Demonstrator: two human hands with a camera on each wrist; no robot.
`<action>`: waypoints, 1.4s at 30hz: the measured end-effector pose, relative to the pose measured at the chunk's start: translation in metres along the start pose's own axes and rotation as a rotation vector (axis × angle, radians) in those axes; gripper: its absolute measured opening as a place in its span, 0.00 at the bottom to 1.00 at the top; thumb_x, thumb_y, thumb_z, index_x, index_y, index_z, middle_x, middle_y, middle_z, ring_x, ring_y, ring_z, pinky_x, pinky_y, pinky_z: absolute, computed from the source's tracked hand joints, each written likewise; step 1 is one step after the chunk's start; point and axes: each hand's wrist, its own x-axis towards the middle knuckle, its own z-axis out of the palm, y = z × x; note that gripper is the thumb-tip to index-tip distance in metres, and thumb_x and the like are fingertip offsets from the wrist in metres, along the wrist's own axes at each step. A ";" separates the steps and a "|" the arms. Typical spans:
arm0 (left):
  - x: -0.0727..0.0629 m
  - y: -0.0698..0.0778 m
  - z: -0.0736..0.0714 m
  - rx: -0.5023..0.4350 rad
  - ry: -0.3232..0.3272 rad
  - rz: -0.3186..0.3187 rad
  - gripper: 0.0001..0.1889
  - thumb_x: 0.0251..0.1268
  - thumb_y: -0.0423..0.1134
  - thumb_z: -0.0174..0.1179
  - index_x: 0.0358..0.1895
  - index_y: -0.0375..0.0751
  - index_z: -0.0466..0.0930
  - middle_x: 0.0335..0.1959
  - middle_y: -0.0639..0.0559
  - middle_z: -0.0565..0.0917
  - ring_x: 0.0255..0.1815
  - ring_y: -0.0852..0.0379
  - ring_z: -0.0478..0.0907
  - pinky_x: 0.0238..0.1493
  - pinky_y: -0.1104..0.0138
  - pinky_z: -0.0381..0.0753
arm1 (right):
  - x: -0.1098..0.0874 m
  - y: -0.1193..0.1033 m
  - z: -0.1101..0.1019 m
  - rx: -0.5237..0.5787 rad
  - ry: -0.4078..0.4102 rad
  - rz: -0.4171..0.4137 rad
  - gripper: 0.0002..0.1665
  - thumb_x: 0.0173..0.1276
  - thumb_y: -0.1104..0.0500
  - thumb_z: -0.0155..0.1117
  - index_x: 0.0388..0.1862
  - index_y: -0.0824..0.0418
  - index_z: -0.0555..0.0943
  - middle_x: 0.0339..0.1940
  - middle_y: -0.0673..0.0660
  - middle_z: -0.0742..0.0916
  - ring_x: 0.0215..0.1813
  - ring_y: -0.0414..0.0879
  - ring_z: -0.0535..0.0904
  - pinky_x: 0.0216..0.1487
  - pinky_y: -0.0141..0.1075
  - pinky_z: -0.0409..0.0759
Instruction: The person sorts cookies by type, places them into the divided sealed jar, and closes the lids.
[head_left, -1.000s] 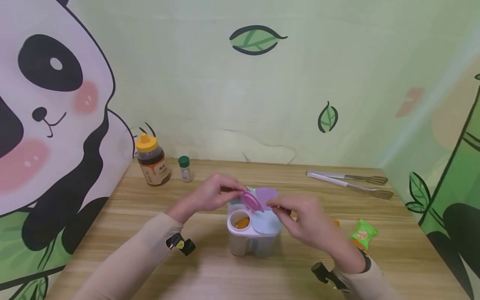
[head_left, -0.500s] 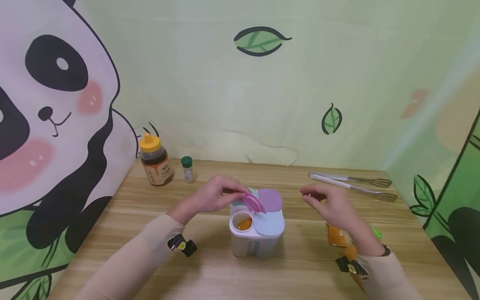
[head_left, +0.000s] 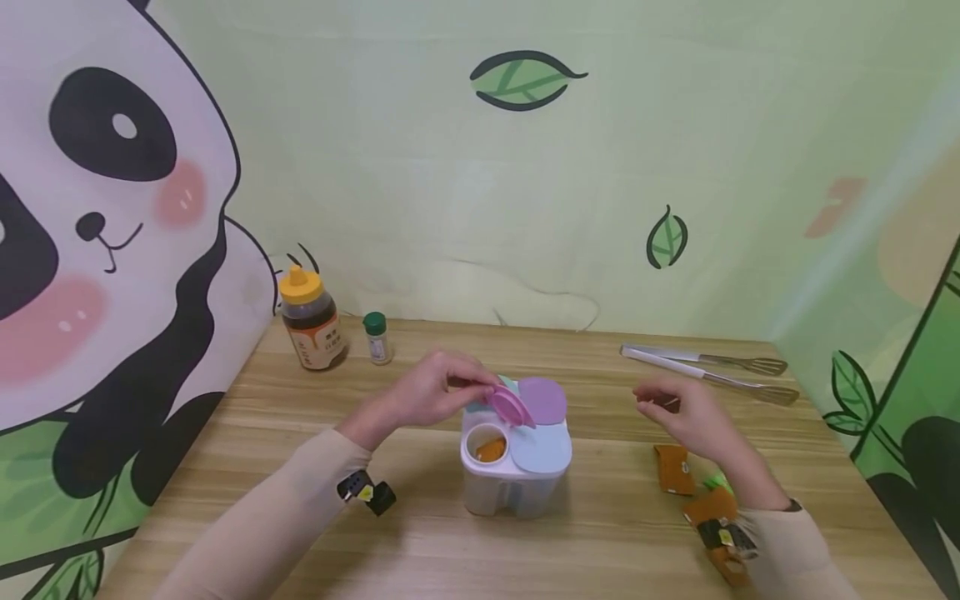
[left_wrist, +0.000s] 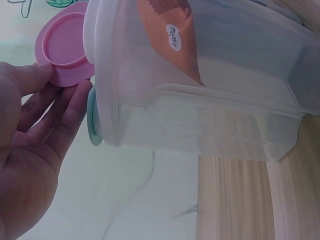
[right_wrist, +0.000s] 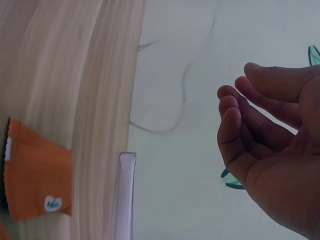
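Observation:
A clear plastic storage box [head_left: 480, 493] with a white top stands mid-table. My left hand [head_left: 438, 390] pinches its round pink lid [left_wrist: 67, 42] between thumb and fingers, tilted up from the round opening. Through the clear wall in the left wrist view, an orange snack packet [left_wrist: 172, 37] lies inside. The purple lid [head_left: 543, 401] and the light blue lid [head_left: 542, 448] lie flat; the teal lid [left_wrist: 93, 117] is partly hidden by the hand. My right hand [head_left: 686, 417] hovers right of the box, fingers loosely curled, holding nothing.
Several orange packets [head_left: 674, 469] and a green packet [head_left: 717, 482] lie under my right forearm. Tongs [head_left: 690, 364] lie at the back right. A yellow-capped bottle [head_left: 313, 321] and a small green-capped shaker [head_left: 377, 339] stand at the back left.
My right hand has moved from above the box's lids out to the right, uncovering the purple and blue lids. The left hand still holds the pink lid up in nearly the same place.

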 end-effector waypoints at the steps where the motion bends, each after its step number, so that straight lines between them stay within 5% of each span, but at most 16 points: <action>1: 0.000 0.000 0.000 -0.001 0.001 -0.001 0.09 0.65 0.29 0.61 0.47 0.37 0.86 0.41 0.47 0.88 0.41 0.59 0.84 0.43 0.72 0.85 | -0.001 0.002 0.000 0.003 -0.006 0.005 0.11 0.67 0.63 0.65 0.47 0.64 0.85 0.41 0.58 0.88 0.41 0.48 0.83 0.40 0.33 0.83; 15: 0.000 -0.002 0.002 -0.018 0.019 0.005 0.09 0.65 0.29 0.61 0.47 0.37 0.86 0.40 0.48 0.87 0.39 0.61 0.84 0.41 0.70 0.86 | -0.010 0.035 0.000 -0.007 -0.106 0.088 0.15 0.67 0.66 0.63 0.52 0.71 0.81 0.46 0.67 0.86 0.41 0.50 0.81 0.35 0.30 0.80; 27: -0.001 -0.003 0.002 -0.026 0.024 0.016 0.09 0.66 0.30 0.61 0.47 0.36 0.86 0.39 0.48 0.87 0.39 0.60 0.84 0.43 0.69 0.86 | -0.012 0.055 0.004 -0.071 -0.198 0.057 0.17 0.65 0.67 0.64 0.51 0.73 0.80 0.46 0.67 0.86 0.41 0.49 0.81 0.37 0.31 0.81; 42: 0.000 -0.002 0.002 -0.023 0.018 -0.002 0.09 0.66 0.30 0.61 0.46 0.37 0.86 0.40 0.48 0.87 0.40 0.60 0.84 0.43 0.71 0.85 | -0.019 0.066 0.007 -0.076 -0.312 0.114 0.19 0.61 0.66 0.68 0.52 0.70 0.81 0.43 0.61 0.87 0.40 0.47 0.81 0.36 0.35 0.82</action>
